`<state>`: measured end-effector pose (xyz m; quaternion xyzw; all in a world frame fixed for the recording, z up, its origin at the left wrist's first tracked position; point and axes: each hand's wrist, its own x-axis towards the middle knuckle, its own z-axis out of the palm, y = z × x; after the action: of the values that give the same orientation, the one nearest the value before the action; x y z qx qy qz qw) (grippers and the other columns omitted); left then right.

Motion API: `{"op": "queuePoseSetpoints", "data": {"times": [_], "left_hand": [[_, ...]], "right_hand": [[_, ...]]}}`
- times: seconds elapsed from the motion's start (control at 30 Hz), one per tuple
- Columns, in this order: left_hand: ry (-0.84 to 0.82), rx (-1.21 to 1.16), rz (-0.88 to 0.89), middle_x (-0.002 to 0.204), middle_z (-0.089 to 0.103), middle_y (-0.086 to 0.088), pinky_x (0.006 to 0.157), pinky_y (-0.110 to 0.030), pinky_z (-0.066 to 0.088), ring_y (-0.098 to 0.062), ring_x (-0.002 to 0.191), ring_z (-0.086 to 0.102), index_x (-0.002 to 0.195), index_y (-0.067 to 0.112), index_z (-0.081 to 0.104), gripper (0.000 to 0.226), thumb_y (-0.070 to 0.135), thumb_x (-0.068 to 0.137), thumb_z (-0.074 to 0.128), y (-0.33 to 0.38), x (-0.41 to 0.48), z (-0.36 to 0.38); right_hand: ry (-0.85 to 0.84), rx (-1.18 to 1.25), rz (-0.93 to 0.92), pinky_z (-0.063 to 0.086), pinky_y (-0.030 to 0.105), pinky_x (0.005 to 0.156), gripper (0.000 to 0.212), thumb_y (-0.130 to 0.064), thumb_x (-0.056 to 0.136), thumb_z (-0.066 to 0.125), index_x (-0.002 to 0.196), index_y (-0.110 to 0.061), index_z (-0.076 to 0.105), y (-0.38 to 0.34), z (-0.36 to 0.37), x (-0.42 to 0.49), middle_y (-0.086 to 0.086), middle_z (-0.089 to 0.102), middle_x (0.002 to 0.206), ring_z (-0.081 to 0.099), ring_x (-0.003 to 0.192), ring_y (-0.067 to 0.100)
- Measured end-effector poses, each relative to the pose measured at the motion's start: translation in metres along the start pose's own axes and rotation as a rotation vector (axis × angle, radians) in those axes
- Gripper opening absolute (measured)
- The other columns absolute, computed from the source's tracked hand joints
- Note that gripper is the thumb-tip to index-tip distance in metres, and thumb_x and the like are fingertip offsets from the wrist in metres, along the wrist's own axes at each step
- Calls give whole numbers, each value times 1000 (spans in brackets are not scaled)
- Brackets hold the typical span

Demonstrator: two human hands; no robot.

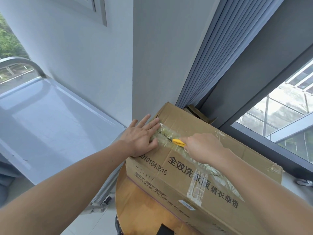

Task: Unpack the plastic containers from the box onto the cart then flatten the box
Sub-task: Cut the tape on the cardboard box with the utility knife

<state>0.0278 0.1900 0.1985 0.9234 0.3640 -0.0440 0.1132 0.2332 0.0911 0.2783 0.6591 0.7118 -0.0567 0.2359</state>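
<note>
The right hand (204, 147) is wrapped tight around a yellow cutter (178, 142), whose tip sits in the taped seam (166, 139) running along the top of the box (194, 167). Just ahead of that tip, the left hand (141, 136) lies flat and spread, fingers (152, 125) wide, holding nothing, pressing the flap down right beside the seam. That is the worry: the tip points toward the spread hand with little tape between them, so if the cutter jumps through the crinkled tape it could run into the thumb or the near fingers.

Beneath the fingers the box is still sealed, so the containers are out of sight; a deep cut could score whatever lies under the flaps. The box rests on a round wooden table (144, 209) and overhangs its edge, so hard pushing might tip or slide it. Well off beyond the left hand stands the cart (50, 124), its shelf waiting.
</note>
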Motion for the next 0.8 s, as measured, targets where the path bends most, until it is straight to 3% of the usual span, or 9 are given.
{"op": "queuePoseSetpoints", "data": {"times": [0.07, 0.13, 0.2, 0.27, 0.37, 0.43, 0.57, 0.7, 0.8], "left_hand": [[8, 25, 5, 165, -7, 13, 123, -47, 5, -14, 151, -19, 159, 27, 7, 65, 53, 100, 17, 1, -1, -3], [65, 24, 11, 166, 8, 6, 123, -45, 8, -17, 153, -10, 157, 22, 24, 64, 49, 99, 19, 6, -2, -6], [268, 8, 40, 158, 37, -1, 122, -44, 15, -23, 153, 11, 141, 14, 53, 62, 45, 96, 23, 16, 2, -12], [413, 19, 126, 149, 48, -4, 120, -44, 20, -25, 150, 24, 133, 11, 59, 56, 41, 95, 32, 29, 11, -18], [186, 32, 282, 163, 26, 4, 123, -42, 3, -17, 153, 6, 152, 21, 36, 55, 42, 101, 32, 39, 21, -11], [63, 43, 292, 166, 10, 8, 124, -39, -4, -13, 153, -5, 157, 25, 24, 61, 50, 101, 25, 36, 21, -3], [4, 94, 260, 166, -4, 7, 124, -40, -3, -12, 151, -16, 159, 22, 11, 71, 59, 99, 19, 31, 24, 2], [-62, 141, 252, 165, -13, 5, 124, -42, -7, -13, 149, -22, 159, 21, 1, 76, 64, 97, 12, 32, 26, 1], [-75, 142, 251, 164, -17, 3, 123, -42, -8, -14, 149, -24, 158, 21, -4, 77, 65, 96, 9, 33, 25, 2]], "right_hand": [[11, -14, -6, 37, 28, 47, 28, -18, 102, 43, 125, -29, 52, -1, 0, 1, -4, 50, 72, 53, 61, 17], [16, 0, 0, 36, 28, 46, 32, -19, 103, 41, 130, -33, 49, 1, 1, -1, -3, 53, 73, 56, 63, 19], [29, 5, 8, 34, 27, 45, 34, -19, 103, 41, 133, -35, 47, 3, 2, -3, -3, 52, 71, 56, 63, 20], [38, -14, 18, 32, 28, 45, 27, -18, 103, 43, 124, -32, 50, 3, 1, -2, -4, 47, 68, 52, 61, 21], [43, -13, 22, 30, 29, 46, 23, -24, 103, 43, 122, -33, 53, 2, -2, -1, -4, 49, 73, 52, 66, 22], [45, 8, 19, 31, 30, 49, 28, -28, 104, 41, 127, -37, 52, 2, -3, -2, -4, 50, 78, 52, 69, 22], [-1, 32, 38, 38, 30, 52, 32, -25, 102, 43, 129, -39, 53, 7, -1, -6, -4, 54, 79, 58, 73, 22], [-89, 13, 91, 39, 27, 47, 32, -16, 100, 44, 121, -34, 61, 18, 7, -18, -5, 59, 75, 53, 61, 14], [-84, 26, 98, 38, 27, 47, 39, -13, 101, 43, 129, -36, 56, 18, 13, -25, -5, 59, 75, 54, 61, 13]]}}
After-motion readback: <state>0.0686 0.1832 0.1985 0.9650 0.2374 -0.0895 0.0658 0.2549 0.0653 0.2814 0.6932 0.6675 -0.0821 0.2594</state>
